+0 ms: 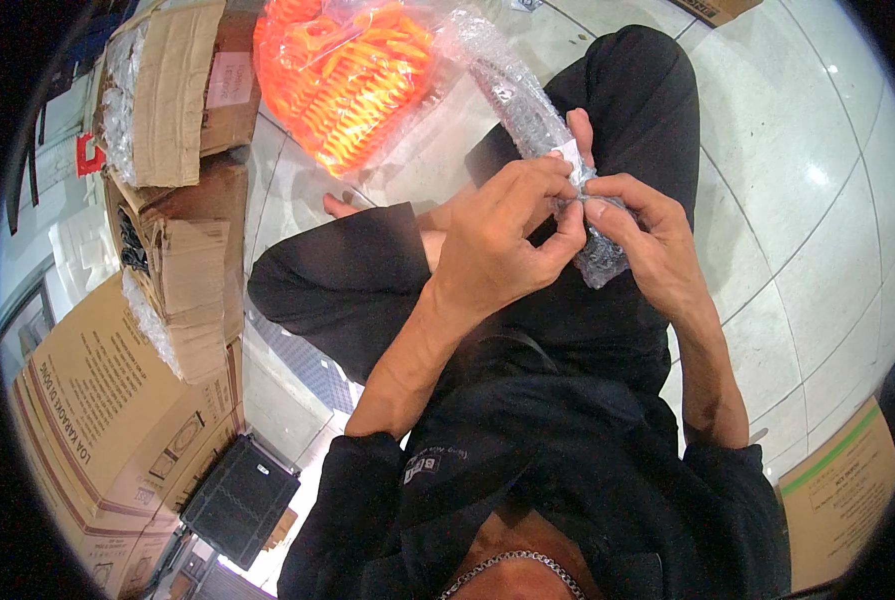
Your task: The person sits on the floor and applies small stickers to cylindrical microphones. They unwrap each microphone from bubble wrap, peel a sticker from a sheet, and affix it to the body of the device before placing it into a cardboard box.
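A long bundle in clear bubble wrap (521, 105) lies slantwise over my crossed legs, its near end on my lap. My left hand (518, 225) and my right hand (642, 232) meet at the bundle near that end, fingertips pinching the plastic beside a small white label (569, 161). The wrapped item looks dark or silvery; what it is cannot be told. Beyond my left hand, a clear plastic bag of bright orange plastic pieces (350, 82) rests on the floor.
Opened cardboard boxes with bubble wrap (169, 97) stand along the left, above a large printed carton (109, 405). A black case or speaker (241, 499) is at lower left. Another carton (841, 495) stands at lower right on the tiled floor (762, 150).
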The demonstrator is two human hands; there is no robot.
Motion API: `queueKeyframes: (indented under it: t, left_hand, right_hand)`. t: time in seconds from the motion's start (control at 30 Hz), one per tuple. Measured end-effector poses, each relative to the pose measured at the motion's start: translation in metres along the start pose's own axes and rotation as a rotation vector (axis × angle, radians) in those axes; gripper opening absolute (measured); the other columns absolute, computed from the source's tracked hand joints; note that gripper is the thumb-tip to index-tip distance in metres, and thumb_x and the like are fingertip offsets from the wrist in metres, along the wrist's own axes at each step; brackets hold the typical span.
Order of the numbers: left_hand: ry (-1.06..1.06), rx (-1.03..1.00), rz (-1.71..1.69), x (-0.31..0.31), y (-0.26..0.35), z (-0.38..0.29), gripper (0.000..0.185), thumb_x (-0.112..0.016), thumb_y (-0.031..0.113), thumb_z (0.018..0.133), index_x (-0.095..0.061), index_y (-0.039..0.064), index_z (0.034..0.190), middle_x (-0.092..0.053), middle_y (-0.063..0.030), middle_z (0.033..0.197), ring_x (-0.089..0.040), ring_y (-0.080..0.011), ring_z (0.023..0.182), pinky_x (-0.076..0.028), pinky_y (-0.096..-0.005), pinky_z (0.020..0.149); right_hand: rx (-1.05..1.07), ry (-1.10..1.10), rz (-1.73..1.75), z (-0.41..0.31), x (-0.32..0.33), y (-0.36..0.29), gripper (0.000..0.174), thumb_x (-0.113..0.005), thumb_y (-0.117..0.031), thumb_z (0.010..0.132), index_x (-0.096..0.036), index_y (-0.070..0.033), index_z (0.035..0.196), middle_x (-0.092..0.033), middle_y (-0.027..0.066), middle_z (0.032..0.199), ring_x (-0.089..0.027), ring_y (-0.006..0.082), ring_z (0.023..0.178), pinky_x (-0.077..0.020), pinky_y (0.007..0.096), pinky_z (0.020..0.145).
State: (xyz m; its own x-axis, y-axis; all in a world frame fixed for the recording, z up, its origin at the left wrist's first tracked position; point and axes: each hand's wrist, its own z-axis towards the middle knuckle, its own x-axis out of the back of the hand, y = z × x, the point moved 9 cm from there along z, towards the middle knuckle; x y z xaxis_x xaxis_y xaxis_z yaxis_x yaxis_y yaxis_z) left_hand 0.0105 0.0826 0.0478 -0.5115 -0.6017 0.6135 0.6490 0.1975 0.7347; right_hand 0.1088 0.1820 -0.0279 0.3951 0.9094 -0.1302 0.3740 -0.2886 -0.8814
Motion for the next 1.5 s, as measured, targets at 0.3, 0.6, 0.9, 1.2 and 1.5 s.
queueKeyframes:
  t: [0.3,0.6,0.9,1.2,1.5]
  left_hand:
    - [-0.011,-0.077,-0.03,-0.011,0.014,-0.003,0.023,-0.077,0.0,0.075,-0.064,0.001,0.094,-0.07,-0.0158,0.103,-0.071,-0.0306,0.093,-0.059,-0.0374,0.081]
    - [0.054,-0.01,0.006,-0.009,0.009,-0.002,0.021,-0.078,0.0,0.07,-0.068,0.005,0.088,-0.073,-0.0107,0.098,-0.074,-0.0259,0.088,-0.06,-0.0334,0.074]
    - [-0.005,0.245,-0.155,-0.009,-0.008,-0.003,0.012,-0.075,-0.002,0.071,-0.069,0.001,0.08,-0.069,-0.0119,0.098,-0.07,-0.0217,0.095,-0.057,-0.0308,0.077]
    - [-0.004,0.596,-0.61,-0.015,-0.057,-0.019,0.012,-0.076,-0.001,0.074,-0.07,-0.003,0.084,-0.069,-0.0091,0.094,-0.065,-0.016,0.089,-0.052,-0.0299,0.084]
    - [-0.113,0.487,-0.379,0.005,-0.02,-0.002,0.014,-0.078,0.002,0.078,-0.072,-0.002,0.09,-0.071,-0.0093,0.094,-0.067,-0.0144,0.084,-0.053,-0.0276,0.075]
  right_hand:
    - [-0.021,0.074,-0.062,-0.017,0.014,0.001,0.021,-0.068,-0.014,0.096,-0.071,0.0,0.11,-0.07,0.0037,0.094,-0.059,0.0091,0.087,-0.0482,0.0261,0.078]
    - [0.039,0.076,-0.057,-0.014,0.011,-0.002,0.018,-0.069,-0.011,0.095,-0.072,0.001,0.107,-0.07,0.0066,0.098,-0.062,0.0126,0.09,-0.0486,0.0271,0.08]
    - [0.091,0.074,-0.093,-0.013,0.01,-0.006,0.017,-0.069,-0.008,0.093,-0.072,0.002,0.105,-0.07,0.0111,0.1,-0.065,0.0179,0.095,-0.049,0.0296,0.085]
    - [0.099,0.074,-0.086,-0.012,0.01,-0.001,0.018,-0.068,-0.009,0.092,-0.072,0.003,0.106,-0.07,0.0104,0.1,-0.064,0.0173,0.095,-0.0487,0.0295,0.086]
    - [0.065,0.091,-0.077,-0.011,0.013,0.0,0.019,-0.068,-0.009,0.093,-0.072,0.003,0.107,-0.07,0.0101,0.099,-0.064,0.0165,0.096,-0.0481,0.0286,0.086]
